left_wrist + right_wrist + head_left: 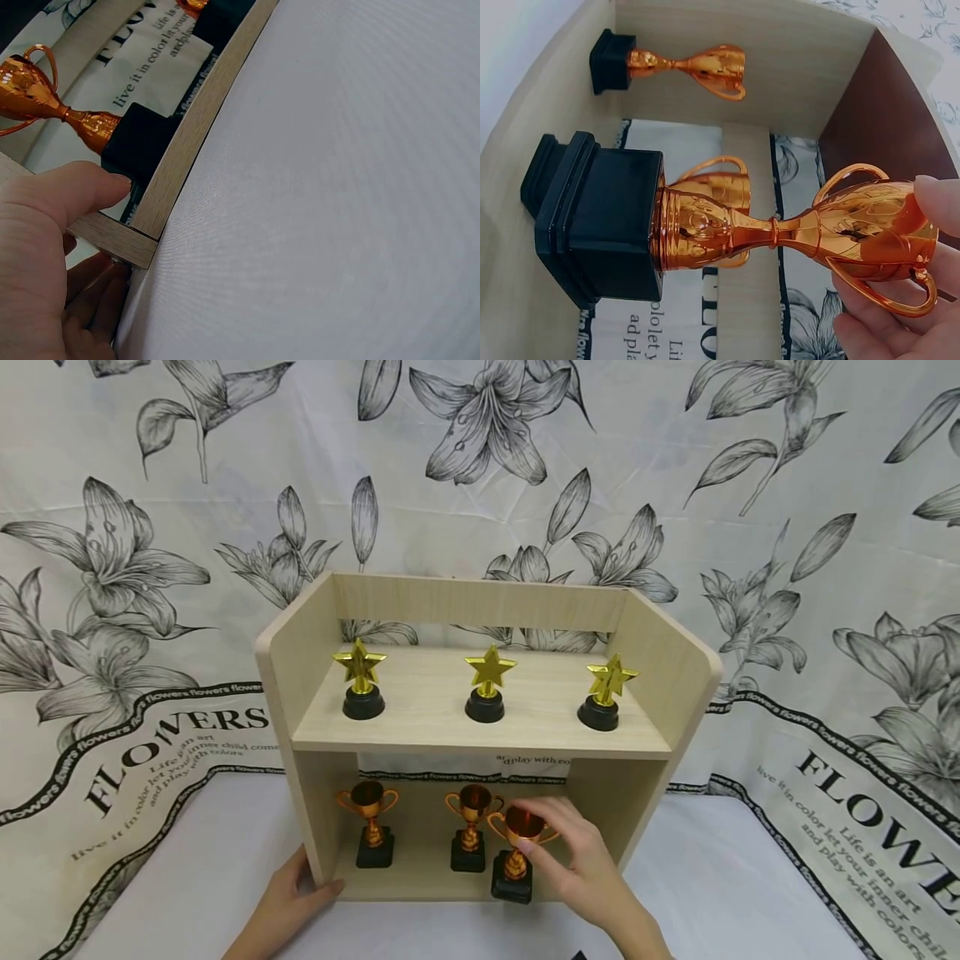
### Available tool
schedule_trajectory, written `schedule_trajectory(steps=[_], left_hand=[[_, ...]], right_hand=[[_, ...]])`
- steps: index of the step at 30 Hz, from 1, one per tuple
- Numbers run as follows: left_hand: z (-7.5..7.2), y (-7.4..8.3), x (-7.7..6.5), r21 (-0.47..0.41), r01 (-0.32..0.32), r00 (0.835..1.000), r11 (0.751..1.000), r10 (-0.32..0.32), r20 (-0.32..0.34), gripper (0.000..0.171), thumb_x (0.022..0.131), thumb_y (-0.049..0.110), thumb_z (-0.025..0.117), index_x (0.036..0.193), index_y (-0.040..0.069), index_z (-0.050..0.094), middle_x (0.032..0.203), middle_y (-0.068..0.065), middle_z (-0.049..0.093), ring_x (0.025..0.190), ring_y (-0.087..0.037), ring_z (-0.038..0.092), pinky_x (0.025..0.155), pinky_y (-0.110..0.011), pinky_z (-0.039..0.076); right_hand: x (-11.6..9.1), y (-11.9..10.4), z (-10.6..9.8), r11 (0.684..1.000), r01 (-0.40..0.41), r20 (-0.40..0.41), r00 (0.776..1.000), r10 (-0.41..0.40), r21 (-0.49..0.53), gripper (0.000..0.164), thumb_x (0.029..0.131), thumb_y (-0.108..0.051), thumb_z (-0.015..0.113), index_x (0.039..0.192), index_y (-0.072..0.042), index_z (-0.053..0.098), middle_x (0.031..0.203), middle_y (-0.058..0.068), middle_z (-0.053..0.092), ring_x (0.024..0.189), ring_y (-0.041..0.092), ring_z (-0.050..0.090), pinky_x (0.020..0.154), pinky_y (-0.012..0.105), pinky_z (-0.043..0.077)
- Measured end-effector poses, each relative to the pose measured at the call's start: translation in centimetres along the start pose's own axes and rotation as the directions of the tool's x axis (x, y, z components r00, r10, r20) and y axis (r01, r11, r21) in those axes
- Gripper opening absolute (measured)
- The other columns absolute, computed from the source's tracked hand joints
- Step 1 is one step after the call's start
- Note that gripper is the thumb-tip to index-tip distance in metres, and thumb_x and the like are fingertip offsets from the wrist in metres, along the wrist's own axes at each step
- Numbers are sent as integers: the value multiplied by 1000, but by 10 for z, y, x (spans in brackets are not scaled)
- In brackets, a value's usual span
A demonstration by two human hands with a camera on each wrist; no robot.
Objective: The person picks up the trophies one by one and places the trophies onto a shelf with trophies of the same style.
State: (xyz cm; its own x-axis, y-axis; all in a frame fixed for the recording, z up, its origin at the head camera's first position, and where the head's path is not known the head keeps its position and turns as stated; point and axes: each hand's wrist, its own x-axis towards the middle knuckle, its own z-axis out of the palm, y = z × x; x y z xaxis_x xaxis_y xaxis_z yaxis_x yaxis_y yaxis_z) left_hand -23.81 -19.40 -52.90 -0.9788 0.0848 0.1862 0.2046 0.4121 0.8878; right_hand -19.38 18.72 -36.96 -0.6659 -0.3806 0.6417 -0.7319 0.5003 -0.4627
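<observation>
My right hand (583,864) pinches an orange-bronze trophy cup (512,878) by its bowl, thumb on one side and fingers on the other. This trophy stands out toward the front of the lower shelf, slightly tilted; whether its black base touches the board I cannot tell. Just behind it to the left is a second such trophy (468,852), and a third trophy (375,847) stands at the left. My left hand (288,897) grips the bottom left corner of the wooden shelf unit (480,747), its thumb (94,187) on the inner side and its other fingers outside.
Three gold star trophies stand on the upper board: a left one (363,702), a middle one (485,703) and a right one (598,712). Behind the unit hangs a flower-printed cloth (480,518). A white tabletop (720,877) lies under and around the unit.
</observation>
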Motion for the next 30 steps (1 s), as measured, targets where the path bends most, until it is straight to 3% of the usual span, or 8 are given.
schedule_trajectory(steps=[14, 22, 30], left_hand=[[-2, 1, -2, 57, -44, 999, 997, 46, -24, 78, 79, 28, 76, 141, 2, 36, 131, -19, 52, 121, -34, 48, 99, -55, 35], [-2, 3, -2, 46, -49, 999, 998, 50, -18, 78, 79, 27, 76, 141, 1, 36, 132, -20, 52, 122, -35, 47, 100, -56, 33], [-2, 3, -2, 62, -56, 998, 997, 58, -24, 77, 78, 27, 76, 140, 1, 37, 131, -19, 52, 122, -33, 48, 100, -54, 34]], right_hand=[[-1, 11, -13, 995, -94, -27, 995, 93, -27, 41, 85, -11, 68, 125, -20, 58, 119, -7, 61, 110, 10, 53, 94, 26, 42], [-2, 21, -18, 994, -95, -59, 994, 92, -49, 39, 85, -9, 68, 123, -17, 60, 116, -4, 62, 105, 12, 55, 92, 21, 41], [-2, 25, -18, 986, -141, -105, 986, 131, -94, 42, 78, -2, 73, 118, -12, 63, 112, 1, 65, 100, 19, 59, 89, 17, 41]])
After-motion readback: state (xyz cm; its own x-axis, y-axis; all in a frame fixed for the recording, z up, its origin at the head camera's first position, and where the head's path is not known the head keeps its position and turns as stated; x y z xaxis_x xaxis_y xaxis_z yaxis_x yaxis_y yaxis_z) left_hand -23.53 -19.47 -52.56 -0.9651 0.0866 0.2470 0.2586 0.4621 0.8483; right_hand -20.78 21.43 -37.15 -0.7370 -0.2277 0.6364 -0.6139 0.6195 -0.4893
